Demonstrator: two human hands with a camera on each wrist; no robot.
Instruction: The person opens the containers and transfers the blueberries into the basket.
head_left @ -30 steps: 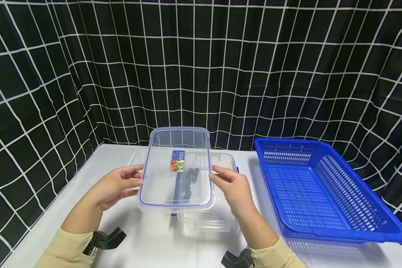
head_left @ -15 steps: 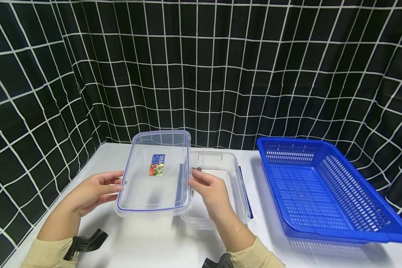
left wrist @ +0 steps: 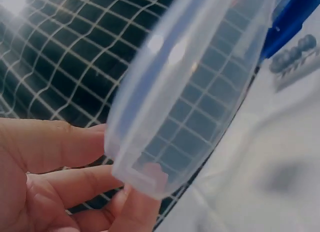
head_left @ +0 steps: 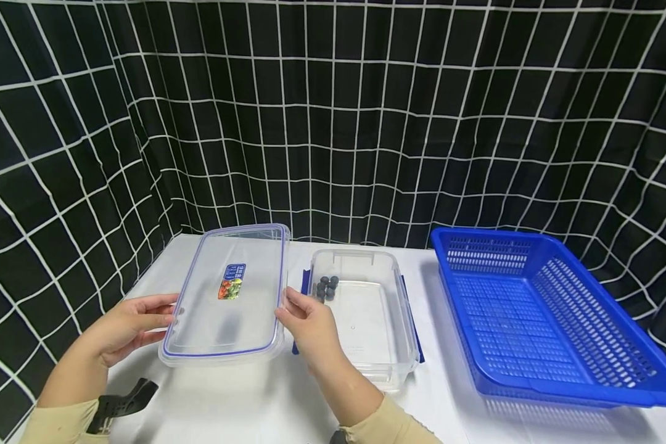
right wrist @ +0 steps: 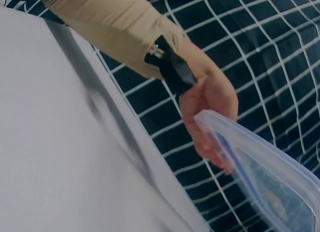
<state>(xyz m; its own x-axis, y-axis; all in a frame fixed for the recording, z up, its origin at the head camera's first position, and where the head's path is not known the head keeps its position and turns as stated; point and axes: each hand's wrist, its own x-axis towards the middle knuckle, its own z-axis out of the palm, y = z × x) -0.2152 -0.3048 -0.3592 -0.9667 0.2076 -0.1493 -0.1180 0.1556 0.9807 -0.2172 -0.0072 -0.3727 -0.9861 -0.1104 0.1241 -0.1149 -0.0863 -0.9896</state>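
Observation:
A clear plastic lid (head_left: 250,308) with a blue seal line and a fruit sticker is held tilted above the table, left of the container. My left hand (head_left: 130,327) pinches its left edge, and in the left wrist view the fingers (left wrist: 75,187) grip the rim near a corner. On the lid's right edge, my right hand (head_left: 311,324) pinches with thumb and fingers. Beside it stands a clear rectangular container (head_left: 366,364) with blue side clips, uncovered. Several dark round berries (head_left: 326,288) lie in its far left corner.
A large blue plastic basket (head_left: 510,320) stands on the right side of the white table (head_left: 244,407). Black cloth with a white grid (head_left: 355,123) rises behind the table and on both sides.
Both hands have carried the lid leftward, from over the container to its left side. The container and the dark berries are now uncovered in the head view.

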